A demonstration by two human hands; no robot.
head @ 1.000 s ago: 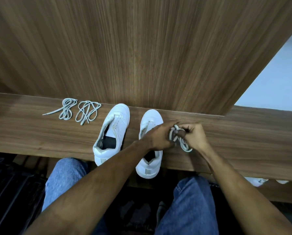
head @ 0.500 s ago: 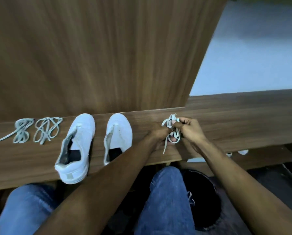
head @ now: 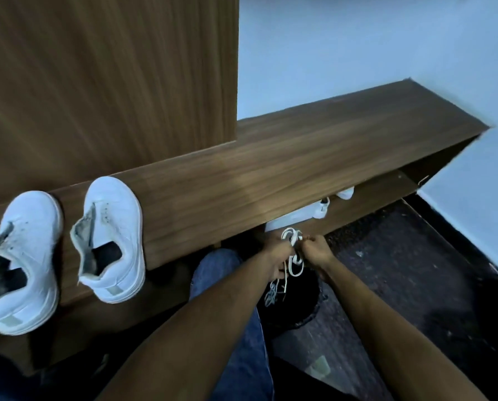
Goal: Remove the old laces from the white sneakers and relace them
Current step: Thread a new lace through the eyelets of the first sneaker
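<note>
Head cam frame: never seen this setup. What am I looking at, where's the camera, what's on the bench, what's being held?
No machine here: a person works with bare hands, and the one wide-angle camera sits on their head, looking down past their forearms and jeans. Two white sneakers, both without laces, stand on a wooden bench. Beyond its front edge, the left hand and right hand together hold a bunched white lace, ends dangling over a dark bin on the floor. More white shoes show on the shelf below.
</note>
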